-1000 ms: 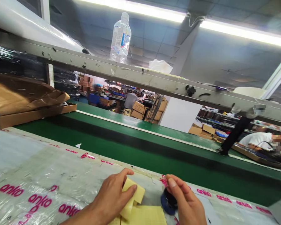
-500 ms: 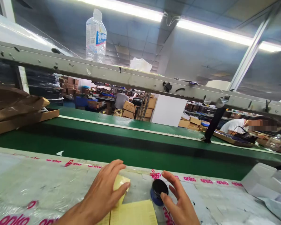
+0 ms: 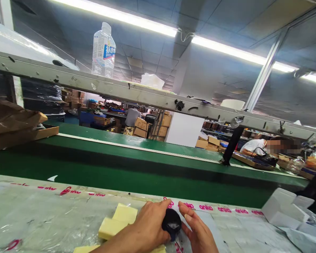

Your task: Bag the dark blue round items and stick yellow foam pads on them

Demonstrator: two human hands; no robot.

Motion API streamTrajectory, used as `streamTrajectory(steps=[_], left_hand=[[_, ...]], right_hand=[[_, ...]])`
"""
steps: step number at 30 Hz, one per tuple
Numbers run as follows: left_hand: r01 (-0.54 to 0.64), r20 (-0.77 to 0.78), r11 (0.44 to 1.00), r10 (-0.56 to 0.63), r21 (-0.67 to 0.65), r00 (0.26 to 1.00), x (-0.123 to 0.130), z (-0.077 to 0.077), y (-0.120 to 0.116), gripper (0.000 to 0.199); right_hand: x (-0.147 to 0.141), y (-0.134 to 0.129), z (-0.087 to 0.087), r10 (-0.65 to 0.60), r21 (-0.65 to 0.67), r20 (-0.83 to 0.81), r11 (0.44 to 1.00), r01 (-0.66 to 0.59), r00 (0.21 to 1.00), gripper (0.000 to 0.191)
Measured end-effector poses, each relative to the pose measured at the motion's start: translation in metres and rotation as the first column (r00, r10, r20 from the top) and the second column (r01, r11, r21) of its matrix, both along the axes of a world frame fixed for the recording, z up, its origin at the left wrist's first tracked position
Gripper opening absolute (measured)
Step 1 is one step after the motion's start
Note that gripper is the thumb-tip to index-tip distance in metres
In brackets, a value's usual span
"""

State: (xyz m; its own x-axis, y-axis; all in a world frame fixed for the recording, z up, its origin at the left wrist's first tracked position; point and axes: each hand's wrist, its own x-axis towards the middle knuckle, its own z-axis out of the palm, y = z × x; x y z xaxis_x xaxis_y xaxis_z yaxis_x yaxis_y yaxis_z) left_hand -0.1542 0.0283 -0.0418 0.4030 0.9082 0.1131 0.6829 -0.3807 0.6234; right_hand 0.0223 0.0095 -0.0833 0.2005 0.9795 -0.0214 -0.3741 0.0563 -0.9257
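A black round piece [image 3: 171,220], bluish at its lower edge, is on the plastic-covered bench in front of me. What kind of thing it is I cannot make out. My left hand [image 3: 151,225] curls around its left side, fingers at the far edge and thumb at the near edge. On its other side is my right hand [image 3: 198,230], fingers apart and slightly bent; whether a fingertip touches the piece is unclear. Yellow paper pads [image 3: 116,223] lie left of the piece, partly hidden under my left hand and forearm.
Behind the bench runs a green conveyor belt [image 3: 94,168]. A metal shelf beam [image 3: 116,85] crosses above it, with a plastic bottle [image 3: 104,52] on top. A white box [image 3: 281,207] stands at right, a cardboard tray [image 3: 23,138] at left. A person [image 3: 252,147] sits across the belt.
My left hand has moved right, off the yellow pads, and closed around the black piece. My right hand has come away slightly, its thumb off the piece's top. The view has shifted a little.
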Motion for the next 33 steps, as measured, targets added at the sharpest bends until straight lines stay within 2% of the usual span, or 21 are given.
streamTrajectory(steps=[4,7,9,13,19,27,33], left_hand=[[-0.02,0.021,0.998,0.018,0.057,1.0,0.004,-0.01,0.0,0.059],[-0.122,0.007,0.988,0.122,0.099,0.992,0.006,-0.008,-0.004,0.044],[-0.194,0.01,0.978,0.194,0.081,0.981,0.005,-0.005,-0.007,0.04],[-0.25,0.018,0.968,0.25,-0.011,0.968,0.003,-0.001,-0.011,0.05],[-0.213,0.056,0.976,0.215,-0.031,0.975,-0.003,-0.007,-0.005,0.058],[-0.227,0.091,0.971,0.233,-0.071,0.968,-0.005,-0.014,0.0,0.058],[-0.221,0.103,0.974,0.226,-0.055,0.969,-0.003,-0.018,-0.001,0.056]], right_hand=[[-0.002,-0.001,0.003,-0.008,-0.002,-0.026,1.0,0.008,1.0,0.059],[-0.004,-0.002,0.002,0.012,-0.022,-0.055,1.0,-0.014,0.998,0.058],[-0.006,-0.002,0.001,0.038,-0.04,-0.083,0.998,-0.041,0.996,0.056],[-0.01,-0.003,-0.002,0.08,-0.07,-0.104,0.994,-0.088,0.991,0.055],[-0.008,-0.001,-0.01,0.109,-0.062,-0.097,0.991,-0.115,0.989,0.055],[-0.003,0.007,-0.035,0.158,-0.033,-0.073,0.986,-0.161,0.985,0.052],[-0.001,0.008,-0.039,0.161,-0.028,0.013,0.987,-0.16,0.987,0.052]])
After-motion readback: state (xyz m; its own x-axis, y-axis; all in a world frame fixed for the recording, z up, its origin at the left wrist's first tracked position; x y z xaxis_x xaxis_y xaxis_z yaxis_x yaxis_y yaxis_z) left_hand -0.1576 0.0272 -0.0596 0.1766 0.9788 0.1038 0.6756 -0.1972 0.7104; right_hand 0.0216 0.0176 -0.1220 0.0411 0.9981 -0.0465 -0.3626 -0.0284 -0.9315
